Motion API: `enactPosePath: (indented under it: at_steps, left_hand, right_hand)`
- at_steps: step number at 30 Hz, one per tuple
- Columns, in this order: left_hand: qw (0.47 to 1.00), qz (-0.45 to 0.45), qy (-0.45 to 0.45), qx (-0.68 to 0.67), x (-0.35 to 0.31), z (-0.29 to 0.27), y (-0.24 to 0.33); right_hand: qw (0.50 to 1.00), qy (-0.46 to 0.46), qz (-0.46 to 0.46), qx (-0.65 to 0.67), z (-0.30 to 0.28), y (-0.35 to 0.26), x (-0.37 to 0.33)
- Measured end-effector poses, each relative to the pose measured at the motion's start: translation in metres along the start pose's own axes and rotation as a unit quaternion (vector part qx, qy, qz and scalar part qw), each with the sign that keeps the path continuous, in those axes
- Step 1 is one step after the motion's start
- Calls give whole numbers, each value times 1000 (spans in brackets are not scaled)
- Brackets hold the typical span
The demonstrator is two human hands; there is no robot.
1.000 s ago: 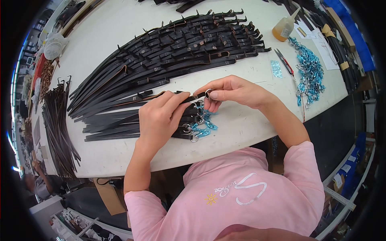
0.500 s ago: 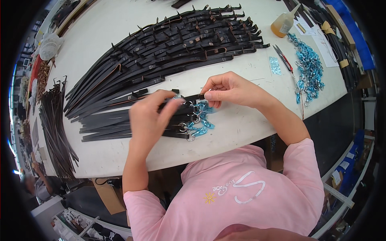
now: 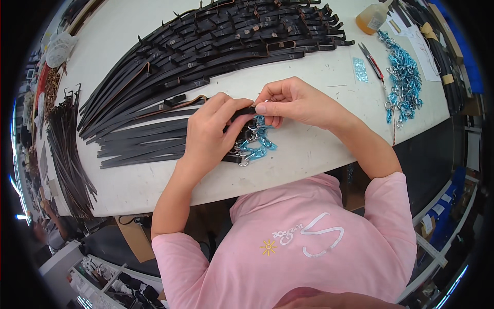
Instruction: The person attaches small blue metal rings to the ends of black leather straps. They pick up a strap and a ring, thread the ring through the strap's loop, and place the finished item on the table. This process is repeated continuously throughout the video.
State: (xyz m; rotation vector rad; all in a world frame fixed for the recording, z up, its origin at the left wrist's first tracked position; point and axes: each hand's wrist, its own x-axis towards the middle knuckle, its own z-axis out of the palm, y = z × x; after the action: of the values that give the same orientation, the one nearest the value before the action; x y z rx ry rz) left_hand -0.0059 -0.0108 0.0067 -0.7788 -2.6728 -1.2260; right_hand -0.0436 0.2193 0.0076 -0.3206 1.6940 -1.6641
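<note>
My left hand pinches a black strap near its end, thumb below and fingers above. At that same end, the thumb and fingertips of my right hand are closed on the strap, with a bit of metal showing between them. Just beneath my hands lie metal rings and clasps in blue film, fixed to the ends of several flat black straps. My left hand covers part of these straps. A large fan of black straps with bent-up ends spreads beyond my hands.
To the right lie a heap of blue-wrapped metal clasps, red-handled scissors and a blue-tinted plastic piece. A bottle of amber liquid stands behind. Narrow dark straps hang over the table's left edge.
My left hand has moved right and closed on the strap near its end, beside my right hand. My right hand keeps its pinch. The whole view has shifted slightly.
</note>
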Motion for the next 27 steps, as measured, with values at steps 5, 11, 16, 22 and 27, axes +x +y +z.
enactPosePath:
  at_steps: [5, 11, 16, 22, 27]
  left_hand:
    - [1000, -7, 8, -17, 1, 3, -3]
    - [999, -33, 5, -19, 1, 4, -3]
    - [999, -40, 10, -16, 0, 4, -4]
    - [999, -39, 14, -25, 0, 4, -6]
    - [999, -44, 15, -26, 0, 5, -5]
  right_hand:
    - [1000, 9, 10, -14, 0, 0, 1]
    - [999, 8, 9, -37, -2, 3, 3]
    - [999, 11, 4, -50, -1, 5, 5]
    - [999, 10, 7, -50, -2, 5, 5]
    - [998, 15, 10, -56, -1, 5, 6]
